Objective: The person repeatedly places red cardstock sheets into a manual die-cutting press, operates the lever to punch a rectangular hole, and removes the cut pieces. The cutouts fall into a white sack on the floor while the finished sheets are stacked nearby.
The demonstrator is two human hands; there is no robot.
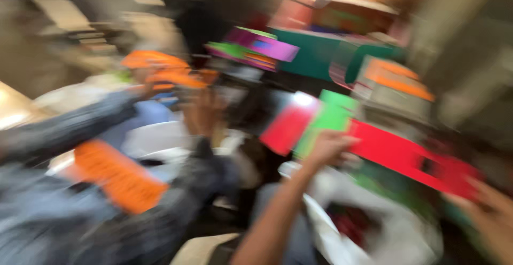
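Head view is heavily smeared by motion, so I can only read the large shapes. From the bottom edge a bare forearm rises to my left hand (327,146), and its grip is pinched on the lower edge of a green card (330,116). That card stands tilted above the knuckles. A red card (287,128) lies just beside it on the left, overlapping it; whether the same grip holds it too I cannot tell.

My right hand (494,214) shows at the far right edge, against the lower end of a long red strip (406,157). The strip runs slanting between the two hands. Whether that grip is spread or closed I cannot tell through the blur.

Below the strip sits a white bag (406,238) with something dark red inside.

On the left, another person in a grey sleeve (69,128) holds up an orange sheet (160,70). A second orange sheet (118,177) lies across that person's arm. Teal boxes (315,54) and a purple card (264,45) stand farther back, well apart from both hands.
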